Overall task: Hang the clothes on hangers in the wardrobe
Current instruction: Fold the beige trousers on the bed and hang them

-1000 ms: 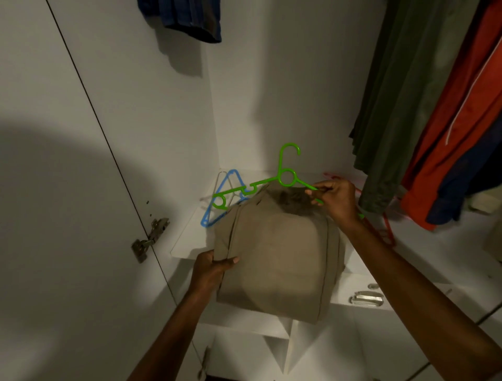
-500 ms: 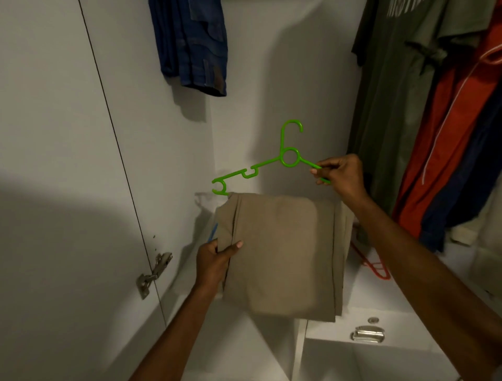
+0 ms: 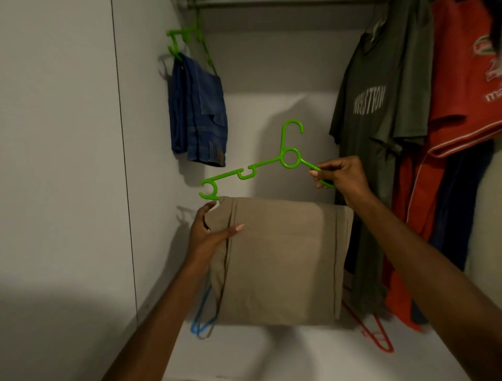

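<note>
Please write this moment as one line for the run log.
phase: lifting toward rail | left hand: grips beige trousers | right hand: holds green hanger | trousers: folded over hanger | rail: not yet hooked

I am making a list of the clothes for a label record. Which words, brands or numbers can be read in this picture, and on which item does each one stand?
Pale block lettering on the chest of the hanging olive green T-shirt: seen mirrored and blurred, it cannot be read surely.
"ma": white letters, cut off at the picture's edge, on the hanging red jersey.
Red and white crest above them: too blurred to read.
Small brown patch on the folded blue jeans: no text can be made out.
</note>
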`<act>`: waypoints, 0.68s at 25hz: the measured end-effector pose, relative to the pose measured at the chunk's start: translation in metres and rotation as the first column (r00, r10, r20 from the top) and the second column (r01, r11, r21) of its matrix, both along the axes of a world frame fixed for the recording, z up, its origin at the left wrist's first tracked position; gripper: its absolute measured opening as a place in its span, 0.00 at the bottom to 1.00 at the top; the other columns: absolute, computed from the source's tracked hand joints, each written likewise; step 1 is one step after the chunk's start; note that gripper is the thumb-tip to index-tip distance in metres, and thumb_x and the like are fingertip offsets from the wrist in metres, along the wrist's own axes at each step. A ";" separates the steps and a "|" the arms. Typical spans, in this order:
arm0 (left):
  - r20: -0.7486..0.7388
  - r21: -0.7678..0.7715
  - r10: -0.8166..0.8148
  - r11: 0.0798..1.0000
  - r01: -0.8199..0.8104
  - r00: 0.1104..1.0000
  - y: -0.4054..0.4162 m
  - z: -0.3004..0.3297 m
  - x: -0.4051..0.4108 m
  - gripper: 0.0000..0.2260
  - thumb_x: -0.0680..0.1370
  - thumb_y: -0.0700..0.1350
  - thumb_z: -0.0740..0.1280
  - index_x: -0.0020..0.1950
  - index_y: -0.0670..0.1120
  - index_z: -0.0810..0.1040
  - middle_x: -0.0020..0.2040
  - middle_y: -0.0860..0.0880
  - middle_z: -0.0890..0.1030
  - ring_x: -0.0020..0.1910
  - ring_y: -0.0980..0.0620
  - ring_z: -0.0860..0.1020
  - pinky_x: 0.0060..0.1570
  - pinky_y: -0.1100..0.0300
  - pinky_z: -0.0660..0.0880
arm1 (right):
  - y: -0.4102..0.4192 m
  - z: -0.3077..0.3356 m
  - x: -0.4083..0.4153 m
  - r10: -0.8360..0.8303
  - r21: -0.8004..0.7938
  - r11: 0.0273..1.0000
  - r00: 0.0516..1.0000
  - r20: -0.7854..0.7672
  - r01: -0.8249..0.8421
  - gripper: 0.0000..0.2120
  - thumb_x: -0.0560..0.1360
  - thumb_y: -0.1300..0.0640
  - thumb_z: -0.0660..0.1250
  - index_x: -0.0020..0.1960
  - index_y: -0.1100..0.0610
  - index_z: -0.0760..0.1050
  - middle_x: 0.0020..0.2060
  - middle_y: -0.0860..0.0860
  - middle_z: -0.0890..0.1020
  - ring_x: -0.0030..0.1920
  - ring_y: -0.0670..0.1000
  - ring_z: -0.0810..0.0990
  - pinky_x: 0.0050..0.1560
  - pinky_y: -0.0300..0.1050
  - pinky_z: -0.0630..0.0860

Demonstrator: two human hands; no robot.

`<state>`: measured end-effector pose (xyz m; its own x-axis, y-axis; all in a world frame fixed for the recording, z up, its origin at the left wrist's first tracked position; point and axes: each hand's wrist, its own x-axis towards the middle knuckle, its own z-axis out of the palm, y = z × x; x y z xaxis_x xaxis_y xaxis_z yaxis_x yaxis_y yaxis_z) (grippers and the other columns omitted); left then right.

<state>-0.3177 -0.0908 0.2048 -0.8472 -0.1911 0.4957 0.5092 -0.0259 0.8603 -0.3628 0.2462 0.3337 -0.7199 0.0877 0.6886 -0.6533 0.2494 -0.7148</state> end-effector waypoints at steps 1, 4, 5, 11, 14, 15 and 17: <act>-0.009 -0.016 -0.081 0.997 0.081 0.997 -0.007 0.018 -0.001 0.37 0.61 0.46 0.86 0.68 0.48 0.78 0.61 0.47 0.84 0.59 0.48 0.83 0.60 0.51 0.80 | 0.000 0.006 0.000 0.009 0.003 1.000 1.000 -0.005 -0.009 0.08 0.71 0.66 0.78 0.48 0.66 0.85 0.31 0.55 0.85 0.28 0.51 0.82 0.36 0.44 0.83; -0.023 -0.043 -0.243 0.969 0.242 0.970 -0.018 0.061 0.008 0.26 0.65 0.44 0.83 0.62 0.45 0.84 0.55 0.42 0.86 0.55 0.44 0.84 0.60 0.47 0.78 | 0.000 0.022 -0.004 0.036 0.024 0.999 0.999 -0.018 -0.035 0.04 0.70 0.65 0.78 0.45 0.61 0.86 0.32 0.55 0.85 0.28 0.51 0.82 0.36 0.44 0.81; -0.032 -0.057 -0.216 0.975 0.214 0.976 -0.018 0.071 0.011 0.21 0.66 0.45 0.82 0.58 0.45 0.86 0.54 0.41 0.87 0.52 0.45 0.84 0.59 0.47 0.78 | 0.000 0.028 -0.006 0.045 0.029 0.999 0.999 -0.023 -0.044 0.04 0.71 0.64 0.78 0.45 0.60 0.86 0.32 0.55 0.85 0.28 0.51 0.82 0.36 0.44 0.81; -0.113 -0.247 -0.120 0.965 0.089 0.986 -0.019 0.132 0.030 0.14 0.82 0.49 0.67 0.49 0.42 0.88 0.44 0.43 0.87 0.34 0.55 0.81 0.35 0.64 0.76 | -0.007 0.058 -0.027 0.015 0.000 1.000 0.996 -0.087 -0.015 0.12 0.68 0.66 0.80 0.43 0.73 0.82 0.28 0.59 0.80 0.25 0.49 0.78 0.29 0.38 0.77; -0.184 -0.268 -0.120 0.961 0.067 0.976 -0.012 0.155 0.036 0.15 0.83 0.48 0.66 0.48 0.39 0.87 0.40 0.44 0.87 0.31 0.56 0.80 0.31 0.66 0.75 | -0.013 0.070 -0.045 0.003 -0.032 0.999 0.995 -0.102 -0.006 0.13 0.66 0.63 0.82 0.39 0.71 0.81 0.27 0.57 0.79 0.25 0.50 0.75 0.29 0.39 0.75; -0.217 -0.264 -0.115 0.963 0.056 0.969 -0.009 0.163 0.036 0.15 0.83 0.48 0.66 0.47 0.39 0.86 0.40 0.43 0.87 0.33 0.55 0.81 0.33 0.66 0.75 | -0.014 0.077 -0.048 0.001 -0.046 0.999 0.994 -0.108 -0.006 0.12 0.65 0.62 0.82 0.38 0.69 0.82 0.27 0.57 0.80 0.26 0.51 0.76 0.31 0.40 0.76; -0.264 -0.257 -0.089 0.966 0.019 0.960 -0.006 0.179 0.036 0.15 0.82 0.48 0.67 0.46 0.39 0.87 0.43 0.41 0.87 0.37 0.50 0.83 0.38 0.61 0.77 | -0.019 0.089 -0.058 -0.007 -0.086 0.996 0.994 -0.105 -0.002 0.14 0.62 0.56 0.85 0.35 0.65 0.84 0.28 0.57 0.82 0.28 0.52 0.77 0.34 0.43 0.76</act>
<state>-0.2816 -0.0970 0.3839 -0.6793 0.0110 0.7337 0.7278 0.1376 0.6718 -0.4212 0.2276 0.4232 -0.6437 0.1513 0.7501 -0.7253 0.1920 -0.6611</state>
